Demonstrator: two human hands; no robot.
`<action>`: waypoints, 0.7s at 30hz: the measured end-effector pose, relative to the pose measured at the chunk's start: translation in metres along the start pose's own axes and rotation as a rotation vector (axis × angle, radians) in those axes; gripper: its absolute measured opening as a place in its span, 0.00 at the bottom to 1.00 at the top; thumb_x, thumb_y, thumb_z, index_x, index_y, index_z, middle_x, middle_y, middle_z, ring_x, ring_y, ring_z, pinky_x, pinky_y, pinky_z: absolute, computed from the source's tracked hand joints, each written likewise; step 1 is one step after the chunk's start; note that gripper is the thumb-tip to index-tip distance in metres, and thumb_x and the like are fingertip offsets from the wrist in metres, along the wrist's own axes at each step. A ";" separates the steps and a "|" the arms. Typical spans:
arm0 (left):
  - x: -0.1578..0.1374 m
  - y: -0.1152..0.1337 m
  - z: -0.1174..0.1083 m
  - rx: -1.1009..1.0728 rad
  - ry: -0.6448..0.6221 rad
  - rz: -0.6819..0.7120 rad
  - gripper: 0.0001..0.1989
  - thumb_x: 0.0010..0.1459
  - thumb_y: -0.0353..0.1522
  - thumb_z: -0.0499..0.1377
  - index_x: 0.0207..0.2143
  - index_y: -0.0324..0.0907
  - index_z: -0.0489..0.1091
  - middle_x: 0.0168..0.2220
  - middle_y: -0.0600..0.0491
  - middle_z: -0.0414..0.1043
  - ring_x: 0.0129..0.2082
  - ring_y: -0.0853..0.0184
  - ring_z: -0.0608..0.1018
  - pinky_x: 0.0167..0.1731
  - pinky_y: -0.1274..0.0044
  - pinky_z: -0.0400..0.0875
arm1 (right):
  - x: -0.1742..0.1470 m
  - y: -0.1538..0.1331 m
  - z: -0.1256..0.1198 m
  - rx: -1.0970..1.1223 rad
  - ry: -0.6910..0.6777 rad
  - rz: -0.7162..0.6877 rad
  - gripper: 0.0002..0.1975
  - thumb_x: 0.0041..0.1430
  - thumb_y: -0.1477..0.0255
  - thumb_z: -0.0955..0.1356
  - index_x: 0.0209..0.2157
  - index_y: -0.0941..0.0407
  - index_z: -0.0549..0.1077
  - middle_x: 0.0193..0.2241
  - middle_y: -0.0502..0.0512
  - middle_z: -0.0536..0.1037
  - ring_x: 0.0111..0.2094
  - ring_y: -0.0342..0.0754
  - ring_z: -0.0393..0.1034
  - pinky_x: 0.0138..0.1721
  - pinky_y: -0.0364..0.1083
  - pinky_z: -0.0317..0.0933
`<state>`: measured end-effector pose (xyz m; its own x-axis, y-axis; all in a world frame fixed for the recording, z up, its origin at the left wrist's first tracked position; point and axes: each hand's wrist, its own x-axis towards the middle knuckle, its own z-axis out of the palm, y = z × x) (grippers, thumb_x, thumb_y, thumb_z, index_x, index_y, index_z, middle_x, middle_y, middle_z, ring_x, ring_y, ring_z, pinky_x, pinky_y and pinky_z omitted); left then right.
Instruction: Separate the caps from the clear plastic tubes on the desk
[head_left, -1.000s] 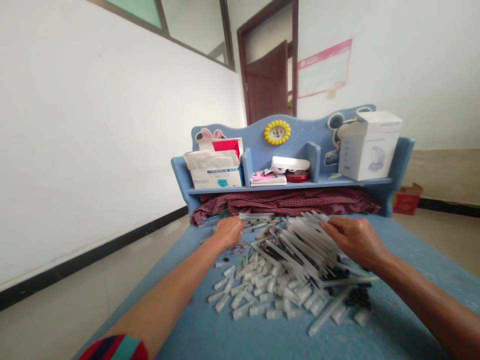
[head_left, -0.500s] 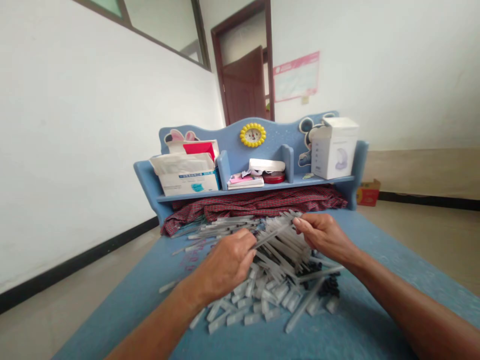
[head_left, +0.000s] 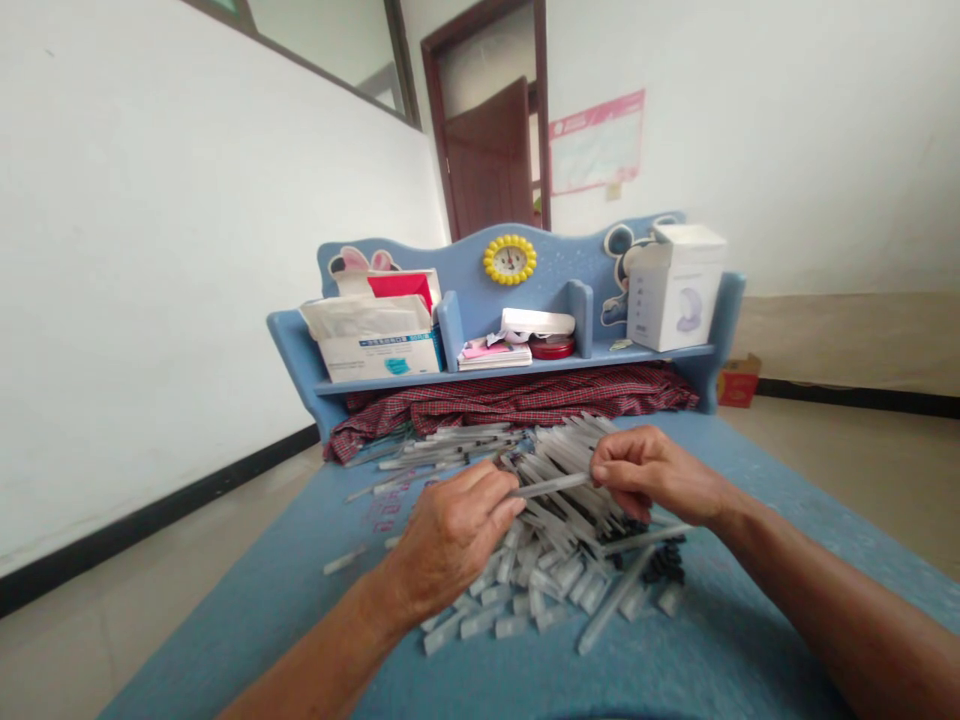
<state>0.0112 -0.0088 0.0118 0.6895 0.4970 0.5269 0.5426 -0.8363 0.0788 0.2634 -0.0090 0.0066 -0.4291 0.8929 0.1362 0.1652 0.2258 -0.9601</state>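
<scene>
Because it looks to be thin plastic, the slim translucent tube (head_left: pixel 553 486) should handle as light, fairly stiff and a little slippery, and is best pinched near its ends. Over a pile of similar tubes (head_left: pixel 559 447), the left hand (head_left: pixel 459 530) has its fingers closed on one end and the right hand (head_left: pixel 649 472) pinches the other. Short whitish pieces (head_left: pixel 512 626) lie nearer the person, small black parts (head_left: pixel 666 563) at the pile's right, on the blue worktop (head_left: pixel 720 650)
</scene>
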 end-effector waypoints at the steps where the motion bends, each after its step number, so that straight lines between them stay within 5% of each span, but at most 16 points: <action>1: -0.001 -0.001 0.000 0.009 0.016 -0.003 0.09 0.64 0.30 0.50 0.36 0.39 0.69 0.28 0.53 0.68 0.29 0.68 0.71 0.30 0.78 0.65 | -0.001 -0.001 0.001 0.001 -0.010 -0.006 0.14 0.55 0.63 0.66 0.23 0.57 0.66 0.10 0.44 0.67 0.12 0.37 0.55 0.15 0.38 0.48; 7: -0.001 -0.002 0.000 0.022 0.081 0.010 0.10 0.64 0.29 0.50 0.34 0.37 0.69 0.27 0.52 0.68 0.27 0.68 0.72 0.28 0.79 0.63 | 0.000 -0.001 0.003 -0.039 0.036 -0.044 0.15 0.55 0.59 0.67 0.29 0.57 0.67 0.12 0.45 0.71 0.13 0.38 0.60 0.15 0.38 0.50; 11: -0.001 0.000 0.001 0.034 0.098 0.013 0.10 0.64 0.30 0.50 0.34 0.37 0.70 0.27 0.52 0.68 0.27 0.68 0.72 0.28 0.79 0.64 | 0.002 0.002 0.005 -0.100 0.077 -0.050 0.22 0.59 0.53 0.61 0.23 0.57 0.65 0.10 0.46 0.69 0.10 0.38 0.58 0.14 0.38 0.49; 15: -0.001 -0.001 0.004 0.033 0.072 -0.009 0.11 0.64 0.31 0.49 0.34 0.37 0.70 0.27 0.52 0.69 0.28 0.68 0.72 0.29 0.79 0.64 | 0.003 0.001 0.007 -0.004 0.088 -0.039 0.20 0.53 0.53 0.67 0.26 0.56 0.64 0.12 0.47 0.72 0.12 0.38 0.61 0.14 0.38 0.52; 21: -0.001 -0.003 0.004 0.044 0.067 -0.036 0.12 0.64 0.31 0.49 0.34 0.37 0.70 0.27 0.52 0.69 0.28 0.68 0.72 0.30 0.78 0.65 | 0.002 0.002 0.006 -0.056 0.065 -0.019 0.19 0.59 0.55 0.63 0.26 0.56 0.63 0.11 0.46 0.71 0.11 0.38 0.60 0.13 0.37 0.51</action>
<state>0.0109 -0.0064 0.0071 0.6360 0.5091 0.5799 0.5886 -0.8060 0.0621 0.2572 -0.0090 0.0034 -0.3743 0.9114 0.1712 0.2081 0.2625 -0.9422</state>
